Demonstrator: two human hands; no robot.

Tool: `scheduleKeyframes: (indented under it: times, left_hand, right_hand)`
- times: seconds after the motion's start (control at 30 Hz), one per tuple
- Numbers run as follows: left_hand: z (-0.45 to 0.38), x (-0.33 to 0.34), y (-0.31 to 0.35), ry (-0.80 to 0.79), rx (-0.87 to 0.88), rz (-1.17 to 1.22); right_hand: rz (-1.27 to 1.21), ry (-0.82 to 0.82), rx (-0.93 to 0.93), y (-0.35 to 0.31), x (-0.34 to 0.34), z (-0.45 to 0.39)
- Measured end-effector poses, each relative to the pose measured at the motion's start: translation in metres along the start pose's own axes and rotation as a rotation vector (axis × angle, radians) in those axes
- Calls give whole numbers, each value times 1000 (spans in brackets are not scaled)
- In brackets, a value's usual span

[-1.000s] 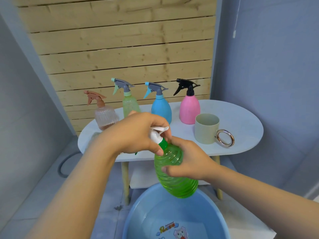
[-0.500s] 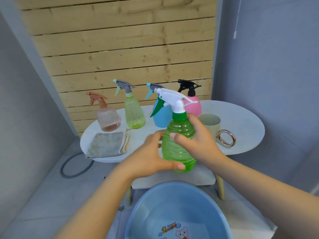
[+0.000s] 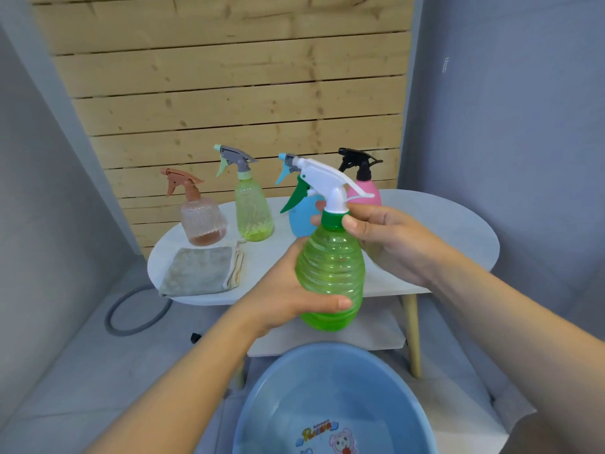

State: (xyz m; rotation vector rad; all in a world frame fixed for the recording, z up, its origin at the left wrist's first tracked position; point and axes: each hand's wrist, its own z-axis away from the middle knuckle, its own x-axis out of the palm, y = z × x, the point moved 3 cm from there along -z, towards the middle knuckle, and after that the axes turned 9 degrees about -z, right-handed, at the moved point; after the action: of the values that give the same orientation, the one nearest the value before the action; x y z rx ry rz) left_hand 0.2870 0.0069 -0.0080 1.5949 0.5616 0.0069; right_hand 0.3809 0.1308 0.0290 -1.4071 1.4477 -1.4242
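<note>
Over the round blue plastic basin (image 3: 288,388), the ribbed green plastic spray bottle (image 3: 330,273) stands upright: left hand (image 3: 288,290) wraps its belly, right hand (image 3: 389,244) pinches the collar.

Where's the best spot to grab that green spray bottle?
Probably the narrow collar of the green spray bottle, from the side away from the trigger, where the right hand pinches it: the bottle is upright and the white spray head flares above. The left hand grips the ribbed body.
</note>
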Motion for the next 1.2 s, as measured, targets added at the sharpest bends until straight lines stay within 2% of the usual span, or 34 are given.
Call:
scheduleKeyframes:
  times: [0.07, 0.23, 0.3, 0.37, 0.43, 0.63, 0.77, 0.87, 1.0, 1.1, 1.2]
  left_hand:
    - [2, 2, -1, -9, -3, 0]
    - [-1, 5, -5, 237, -28, -37]
    - [-2, 1, -5, 159, -11, -11]
    - [0, 0, -5, 28, -14, 3]
    - [2, 2, -8, -27, -21, -2]
    - [0, 5, -16, 193, -24, -83]
    - [-6, 6, -23, 282, -59, -154]
    - [-12, 7, -21, 351, -81, -158]
    - [-28, 13, -6, 409, -54, -88]
    - [-43, 15, 9, 435, -8, 9]
    - [-66, 20, 32, 373, 14, 64]
  right_hand:
    - [12, 6, -15, -1, 1, -2]
    - [53, 272, -166, 7, 11, -10]
    - [64, 194, -111, 3, 10, -11]
    - [13, 29, -11, 0, 7, -9]
    - [-24, -42, 41, 0, 6, -7]
    - [96, 180, -70, 8, 8, -14]
    - [164, 183, -86, 8, 12, -14]
    - [270, 193, -24, 8, 8, -10]
    - [408, 301, 165, 5, -11, 5]
    - [340, 306, 236, -7, -25, 13]
    - [291, 312, 183, -32, -39, 11]
